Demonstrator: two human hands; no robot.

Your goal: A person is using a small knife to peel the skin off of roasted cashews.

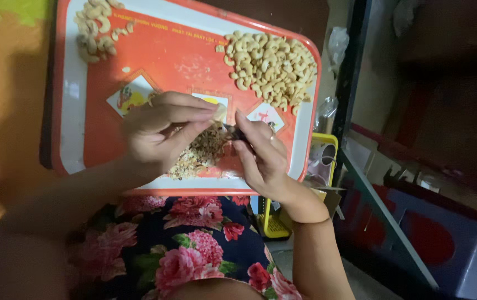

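Note:
My left hand [163, 130] pinches a pale cashew nut [220, 112] between thumb and fingertips above a red tray [160, 61]. My right hand [260, 153] grips a small dark-bladed tool [234, 132] whose tip touches the nut. Under both hands lies a heap of brown nut skins [199, 155]. A large pile of peeled cashews [269, 64] sits at the tray's far right corner. A smaller pile of cashews [98, 29] lies at the far left.
The tray rests on my lap over a floral dress [188, 250]. A yellow plastic basket [327, 150] and a clear bag [326, 111] stand right of the tray. A dark metal frame [383, 205] and a blue plastic stool [460, 244] are further right.

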